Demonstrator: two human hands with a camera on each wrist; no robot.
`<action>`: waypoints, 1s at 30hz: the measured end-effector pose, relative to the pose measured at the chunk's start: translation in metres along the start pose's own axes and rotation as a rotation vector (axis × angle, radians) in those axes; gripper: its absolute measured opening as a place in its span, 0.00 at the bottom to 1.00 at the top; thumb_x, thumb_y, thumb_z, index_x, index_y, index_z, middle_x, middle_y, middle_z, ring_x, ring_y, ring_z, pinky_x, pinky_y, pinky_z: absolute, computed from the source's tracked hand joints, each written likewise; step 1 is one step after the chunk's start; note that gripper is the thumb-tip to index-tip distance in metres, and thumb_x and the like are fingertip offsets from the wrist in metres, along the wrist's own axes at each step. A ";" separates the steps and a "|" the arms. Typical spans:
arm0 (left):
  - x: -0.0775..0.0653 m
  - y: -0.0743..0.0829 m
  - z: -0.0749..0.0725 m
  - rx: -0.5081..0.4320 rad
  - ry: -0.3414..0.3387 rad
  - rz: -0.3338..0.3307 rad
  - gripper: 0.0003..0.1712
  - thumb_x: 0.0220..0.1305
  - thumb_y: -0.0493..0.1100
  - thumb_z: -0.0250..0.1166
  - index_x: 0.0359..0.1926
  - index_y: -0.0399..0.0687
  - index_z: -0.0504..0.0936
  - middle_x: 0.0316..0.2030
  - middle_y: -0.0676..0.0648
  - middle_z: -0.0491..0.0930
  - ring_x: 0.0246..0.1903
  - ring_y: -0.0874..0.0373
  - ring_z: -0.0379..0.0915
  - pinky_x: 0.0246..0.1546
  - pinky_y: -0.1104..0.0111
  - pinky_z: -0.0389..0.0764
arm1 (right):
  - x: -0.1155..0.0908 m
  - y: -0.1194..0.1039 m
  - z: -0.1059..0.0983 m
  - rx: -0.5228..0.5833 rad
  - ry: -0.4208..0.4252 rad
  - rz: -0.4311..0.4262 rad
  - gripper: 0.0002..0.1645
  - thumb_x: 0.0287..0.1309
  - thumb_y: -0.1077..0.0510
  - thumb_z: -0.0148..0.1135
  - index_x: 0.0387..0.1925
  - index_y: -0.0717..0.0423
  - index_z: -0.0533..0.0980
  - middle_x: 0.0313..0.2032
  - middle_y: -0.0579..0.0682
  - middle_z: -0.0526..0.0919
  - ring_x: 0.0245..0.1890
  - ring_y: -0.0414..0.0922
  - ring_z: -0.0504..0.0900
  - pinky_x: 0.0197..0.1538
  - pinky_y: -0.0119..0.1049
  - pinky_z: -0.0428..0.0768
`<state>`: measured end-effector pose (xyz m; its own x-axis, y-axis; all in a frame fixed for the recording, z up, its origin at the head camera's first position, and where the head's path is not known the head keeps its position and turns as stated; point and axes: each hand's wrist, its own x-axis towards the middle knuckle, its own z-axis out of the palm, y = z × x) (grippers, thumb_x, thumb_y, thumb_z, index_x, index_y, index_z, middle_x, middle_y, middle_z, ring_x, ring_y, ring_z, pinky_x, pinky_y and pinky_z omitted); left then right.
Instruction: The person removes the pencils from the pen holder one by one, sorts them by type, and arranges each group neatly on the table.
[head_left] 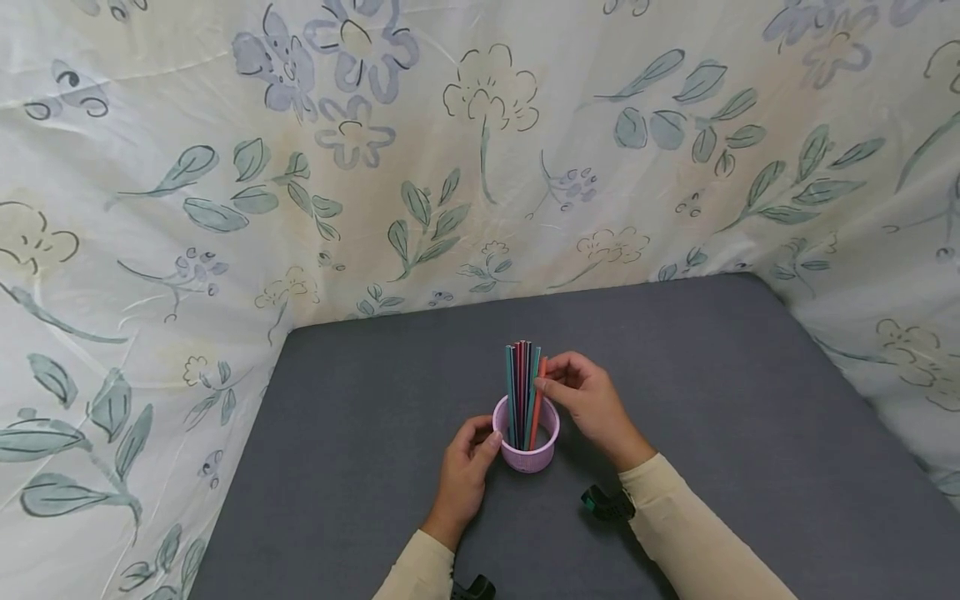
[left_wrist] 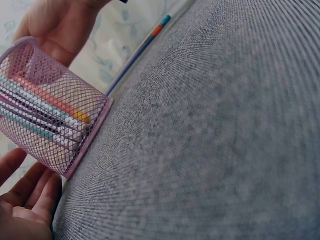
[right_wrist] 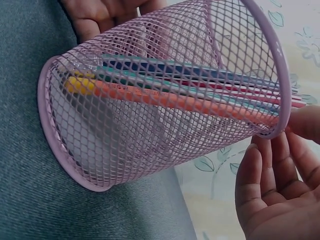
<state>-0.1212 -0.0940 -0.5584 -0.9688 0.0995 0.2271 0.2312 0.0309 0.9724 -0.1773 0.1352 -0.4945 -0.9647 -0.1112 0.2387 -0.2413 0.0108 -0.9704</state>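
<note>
A pink mesh pencil cup [head_left: 527,459] stands upright on the table, holding several pencils [head_left: 521,392] in teal, dark and red tones. My left hand [head_left: 461,475] holds the cup's left side, thumb near the front and fingers reaching behind. My right hand [head_left: 592,407] pinches the upper part of an orange pencil [head_left: 537,408] between thumb and fingers. That pencil leans at the right inside the cup; its yellow lower end shows through the mesh in the right wrist view. The other pencils [right_wrist: 175,75] stand close together beside it.
A dark grey cloth [head_left: 360,417] covers the table. Floral fabric [head_left: 480,167] hangs behind and along both sides. A thin blue stick [left_wrist: 137,56] with an orange and teal end shows beyond the cup in the left wrist view. Black camera mounts [head_left: 607,504] sit at both wrists.
</note>
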 end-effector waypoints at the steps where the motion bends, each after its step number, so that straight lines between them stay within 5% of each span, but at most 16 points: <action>1: 0.000 0.000 0.000 0.000 0.000 0.001 0.15 0.80 0.39 0.64 0.61 0.38 0.84 0.53 0.42 0.85 0.55 0.45 0.81 0.58 0.67 0.80 | 0.000 0.000 0.000 0.000 0.001 -0.003 0.10 0.70 0.67 0.73 0.48 0.65 0.82 0.43 0.59 0.84 0.42 0.51 0.83 0.45 0.35 0.84; 12: -0.001 -0.001 -0.001 0.001 -0.003 0.009 0.15 0.80 0.39 0.64 0.61 0.38 0.84 0.54 0.42 0.85 0.55 0.45 0.81 0.58 0.68 0.80 | 0.000 -0.007 -0.005 0.009 0.010 0.002 0.12 0.72 0.64 0.72 0.51 0.66 0.80 0.43 0.61 0.83 0.40 0.53 0.85 0.46 0.50 0.89; 19: -0.002 -0.001 -0.001 -0.002 -0.002 0.013 0.15 0.80 0.38 0.64 0.61 0.37 0.84 0.53 0.41 0.85 0.54 0.47 0.81 0.57 0.68 0.80 | -0.001 -0.011 -0.007 0.048 0.013 -0.016 0.16 0.75 0.64 0.69 0.55 0.71 0.77 0.44 0.63 0.81 0.40 0.53 0.85 0.44 0.46 0.89; 30: -0.002 -0.002 -0.002 0.007 -0.009 0.024 0.15 0.81 0.39 0.63 0.62 0.39 0.83 0.54 0.42 0.85 0.55 0.48 0.80 0.58 0.67 0.80 | -0.001 -0.019 -0.006 0.046 0.065 -0.008 0.13 0.77 0.64 0.67 0.58 0.63 0.79 0.45 0.62 0.80 0.40 0.52 0.87 0.42 0.46 0.90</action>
<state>-0.1194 -0.0960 -0.5610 -0.9622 0.1088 0.2496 0.2547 0.0354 0.9664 -0.1728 0.1415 -0.4765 -0.9680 -0.0465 0.2468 -0.2453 -0.0359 -0.9688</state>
